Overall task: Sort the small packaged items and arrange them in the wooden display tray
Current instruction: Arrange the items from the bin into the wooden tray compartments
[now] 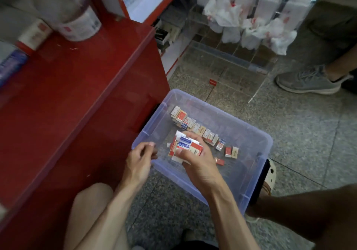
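Observation:
A translucent blue plastic bin (257, 153) stands on the floor with several small red, white and tan packets (195, 126) lying in a row along its bottom. My right hand (195, 163) grips a stack of small packets (185, 147) above the bin, a blue-and-white one on top. My left hand (139, 159) hovers just left of that stack, over the bin's left rim, fingers loosely curled and holding nothing. No wooden display tray shows in this view.
A red counter (73, 95) rises at the left, carrying a jar (77, 22) and boxes. A clear acrylic rack (228, 56) with white plastic bags (251, 27) stands behind the bin. Another person's grey shoe (309, 80) is at right; my knee (92, 201) is bottom left.

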